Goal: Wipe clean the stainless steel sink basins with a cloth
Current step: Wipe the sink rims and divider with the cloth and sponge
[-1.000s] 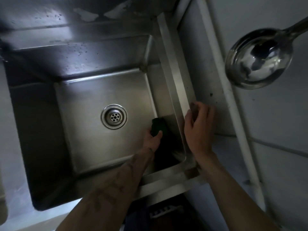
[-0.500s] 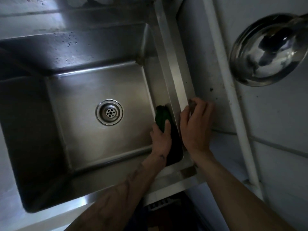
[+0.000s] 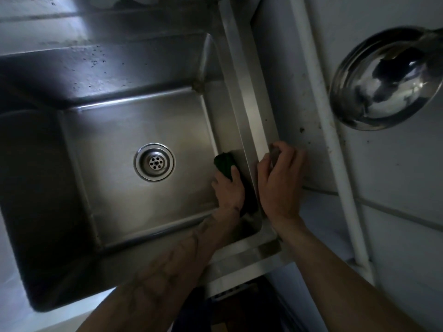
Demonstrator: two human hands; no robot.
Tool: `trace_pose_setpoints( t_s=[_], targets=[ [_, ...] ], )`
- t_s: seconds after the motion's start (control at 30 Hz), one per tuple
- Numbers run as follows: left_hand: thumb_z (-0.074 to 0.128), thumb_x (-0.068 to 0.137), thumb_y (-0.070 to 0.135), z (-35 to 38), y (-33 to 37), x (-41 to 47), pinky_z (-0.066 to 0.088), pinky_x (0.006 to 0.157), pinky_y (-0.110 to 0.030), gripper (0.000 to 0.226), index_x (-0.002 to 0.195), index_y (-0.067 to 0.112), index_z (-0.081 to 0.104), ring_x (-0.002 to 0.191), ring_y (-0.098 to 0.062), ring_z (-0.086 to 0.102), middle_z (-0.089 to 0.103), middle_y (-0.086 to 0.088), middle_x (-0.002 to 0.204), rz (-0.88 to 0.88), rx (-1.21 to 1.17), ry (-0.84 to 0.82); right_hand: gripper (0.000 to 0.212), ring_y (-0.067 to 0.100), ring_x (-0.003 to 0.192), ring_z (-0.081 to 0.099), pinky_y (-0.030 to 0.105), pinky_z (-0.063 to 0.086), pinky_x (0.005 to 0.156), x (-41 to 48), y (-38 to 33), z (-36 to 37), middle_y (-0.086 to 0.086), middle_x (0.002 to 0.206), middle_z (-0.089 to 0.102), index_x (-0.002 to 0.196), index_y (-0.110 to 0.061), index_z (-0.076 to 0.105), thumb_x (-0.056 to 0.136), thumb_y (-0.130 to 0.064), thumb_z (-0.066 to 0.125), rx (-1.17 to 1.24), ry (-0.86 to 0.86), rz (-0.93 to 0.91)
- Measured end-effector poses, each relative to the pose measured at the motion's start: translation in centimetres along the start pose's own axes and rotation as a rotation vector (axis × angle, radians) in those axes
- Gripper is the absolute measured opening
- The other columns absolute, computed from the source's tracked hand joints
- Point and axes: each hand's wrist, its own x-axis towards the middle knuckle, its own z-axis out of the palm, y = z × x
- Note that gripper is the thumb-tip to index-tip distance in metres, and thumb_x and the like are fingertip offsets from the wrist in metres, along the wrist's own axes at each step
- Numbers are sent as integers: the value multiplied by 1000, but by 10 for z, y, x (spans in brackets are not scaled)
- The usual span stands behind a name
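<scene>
Fingers (image 3: 233,172) of left hand (image 3: 229,188) grip cloth (image 3: 224,164) | pressed on basin (image 3: 107,130) right wall

L hand (image 3: 229,188) curled shut, gripping, arm reaching down; R hand (image 3: 279,180) cupped, fingers (image 3: 286,152) bent, forearm straight.

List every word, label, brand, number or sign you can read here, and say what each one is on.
None can be read.
The sink basin, drain, green cloth and hanging ladle show no print.
The dark marks on the left forearm are too dim and blurred to tell whether they are letters.
</scene>
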Motion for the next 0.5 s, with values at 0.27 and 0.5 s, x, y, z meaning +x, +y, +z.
trace_pose_setpoints(
  t_s=[0.27,0.5],
  targets=[
    [45,113,35,-8,18,4,49,108,-45,41,140,4,45,122,-34,57,56,-18,134,158,-51,-17,29,24,96,52,36,49,77,0,-1,0,15,116,49,123,-7,51,100,-26,56,13,7,-11],
    [42,113,39,-9,29,1,58,92,-48,24,120,17,48,106,-33,64,60,-16,120,207,-63,-31,28,24,96,52,35,49,76,-1,0,2,15,116,49,122,-13,46,100,-26,57,9,24,-23]
  ],
)
